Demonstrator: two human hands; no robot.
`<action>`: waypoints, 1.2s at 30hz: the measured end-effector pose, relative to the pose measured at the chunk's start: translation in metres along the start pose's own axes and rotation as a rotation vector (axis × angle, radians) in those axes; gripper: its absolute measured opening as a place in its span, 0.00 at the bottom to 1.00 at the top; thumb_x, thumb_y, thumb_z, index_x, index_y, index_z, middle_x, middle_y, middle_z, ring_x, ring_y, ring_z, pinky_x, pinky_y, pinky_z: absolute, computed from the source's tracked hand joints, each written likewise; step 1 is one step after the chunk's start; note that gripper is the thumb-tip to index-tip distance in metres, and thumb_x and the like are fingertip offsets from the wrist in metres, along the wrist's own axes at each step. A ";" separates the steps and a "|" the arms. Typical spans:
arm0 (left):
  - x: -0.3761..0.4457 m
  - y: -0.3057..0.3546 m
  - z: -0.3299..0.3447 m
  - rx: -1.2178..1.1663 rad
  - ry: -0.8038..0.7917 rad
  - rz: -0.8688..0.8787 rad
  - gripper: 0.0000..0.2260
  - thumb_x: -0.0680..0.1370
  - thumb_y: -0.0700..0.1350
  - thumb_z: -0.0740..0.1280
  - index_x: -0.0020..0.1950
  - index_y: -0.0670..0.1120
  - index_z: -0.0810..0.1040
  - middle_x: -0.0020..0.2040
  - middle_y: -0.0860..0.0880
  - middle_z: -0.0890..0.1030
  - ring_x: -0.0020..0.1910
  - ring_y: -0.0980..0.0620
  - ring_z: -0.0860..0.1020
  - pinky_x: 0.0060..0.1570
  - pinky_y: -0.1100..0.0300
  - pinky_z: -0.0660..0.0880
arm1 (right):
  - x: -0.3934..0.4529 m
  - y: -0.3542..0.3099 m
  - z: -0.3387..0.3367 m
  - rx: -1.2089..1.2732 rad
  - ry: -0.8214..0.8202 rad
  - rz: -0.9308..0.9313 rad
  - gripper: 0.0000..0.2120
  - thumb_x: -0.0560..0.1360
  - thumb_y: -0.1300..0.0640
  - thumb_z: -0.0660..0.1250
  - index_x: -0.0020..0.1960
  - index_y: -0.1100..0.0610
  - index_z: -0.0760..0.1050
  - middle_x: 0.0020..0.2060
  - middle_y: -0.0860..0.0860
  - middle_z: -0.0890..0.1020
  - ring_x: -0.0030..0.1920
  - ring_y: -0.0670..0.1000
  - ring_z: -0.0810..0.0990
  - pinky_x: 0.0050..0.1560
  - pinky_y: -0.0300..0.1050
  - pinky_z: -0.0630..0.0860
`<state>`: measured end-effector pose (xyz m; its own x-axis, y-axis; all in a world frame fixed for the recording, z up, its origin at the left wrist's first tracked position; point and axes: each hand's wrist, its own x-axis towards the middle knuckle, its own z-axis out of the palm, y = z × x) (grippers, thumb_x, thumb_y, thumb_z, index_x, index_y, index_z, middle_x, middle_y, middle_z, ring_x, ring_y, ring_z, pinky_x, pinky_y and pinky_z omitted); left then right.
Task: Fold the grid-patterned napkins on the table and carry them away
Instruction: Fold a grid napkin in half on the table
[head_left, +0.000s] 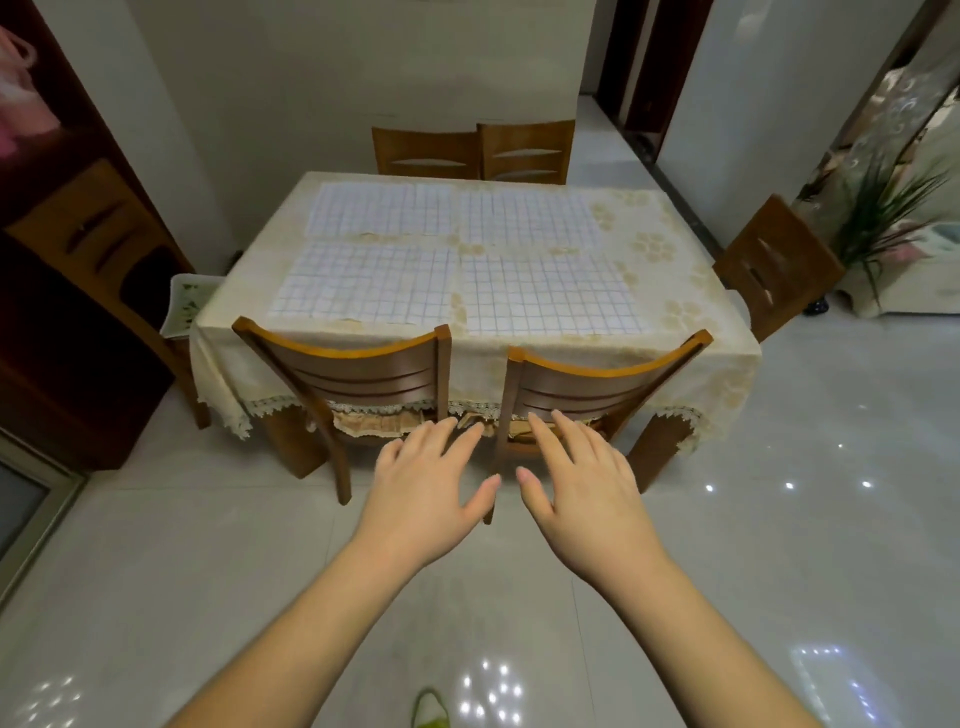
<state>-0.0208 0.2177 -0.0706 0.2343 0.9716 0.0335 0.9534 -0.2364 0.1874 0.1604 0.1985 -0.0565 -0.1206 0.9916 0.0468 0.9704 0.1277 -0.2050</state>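
Four grid napkins lie flat on the tabletop, none folded yet. Our left hand and right hand are open, holding nothing, near the chairs.

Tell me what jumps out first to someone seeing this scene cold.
Four grid napkins lie flat and unfolded in a two-by-two block on the table. Nearer, the left hand and right hand are held out, open and holding nothing, in front of two chairs pushed in at the near edge.
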 end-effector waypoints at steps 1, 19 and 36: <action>0.011 -0.009 -0.003 0.001 0.003 0.009 0.30 0.76 0.67 0.49 0.77 0.58 0.60 0.76 0.53 0.64 0.76 0.51 0.60 0.71 0.49 0.61 | 0.013 -0.004 -0.001 -0.006 0.006 0.004 0.32 0.76 0.38 0.44 0.77 0.49 0.60 0.74 0.52 0.67 0.74 0.54 0.64 0.71 0.52 0.62; 0.183 -0.065 0.009 -0.037 -0.042 0.015 0.32 0.75 0.66 0.46 0.77 0.56 0.60 0.76 0.52 0.64 0.76 0.52 0.59 0.71 0.51 0.59 | 0.180 0.024 0.015 -0.055 -0.068 0.042 0.38 0.73 0.36 0.36 0.78 0.47 0.56 0.76 0.50 0.62 0.75 0.53 0.60 0.73 0.51 0.58; 0.364 -0.036 0.043 -0.039 -0.216 -0.116 0.26 0.81 0.61 0.54 0.78 0.56 0.59 0.78 0.52 0.61 0.76 0.52 0.57 0.73 0.49 0.57 | 0.359 0.129 0.053 0.092 -0.293 -0.090 0.28 0.82 0.43 0.51 0.79 0.50 0.52 0.78 0.52 0.57 0.77 0.54 0.54 0.75 0.52 0.52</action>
<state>0.0384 0.5792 -0.1075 0.1626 0.9661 -0.2004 0.9692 -0.1183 0.2159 0.2314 0.5724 -0.1181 -0.2729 0.9383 -0.2123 0.9319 0.2030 -0.3006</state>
